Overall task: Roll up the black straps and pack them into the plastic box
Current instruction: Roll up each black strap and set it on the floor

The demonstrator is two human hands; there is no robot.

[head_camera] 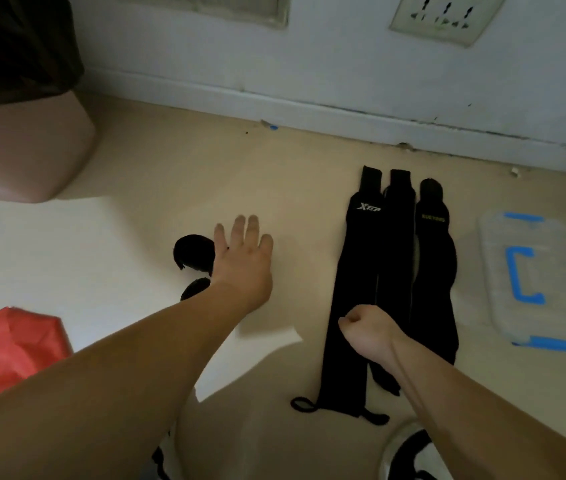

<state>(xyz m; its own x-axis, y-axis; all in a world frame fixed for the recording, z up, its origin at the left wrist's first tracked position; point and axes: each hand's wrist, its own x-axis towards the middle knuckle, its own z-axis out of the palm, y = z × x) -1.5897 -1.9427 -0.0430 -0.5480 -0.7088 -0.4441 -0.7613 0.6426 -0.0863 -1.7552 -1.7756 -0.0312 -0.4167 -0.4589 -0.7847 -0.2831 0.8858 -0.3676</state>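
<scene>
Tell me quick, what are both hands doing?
Left hand: open, fingers straight, by the rolled strap.
Right hand: fingers curled over the flat straps; cannot tell if it grips one.

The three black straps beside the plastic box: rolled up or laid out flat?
Laid out flat: the three black straps lie full length, side by side on the floor, none rolled.

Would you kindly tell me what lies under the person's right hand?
Three black straps lie flat side by side on the floor beneath the right hand. Its curled fist covers a stretch of the left and middle ones there.
</scene>
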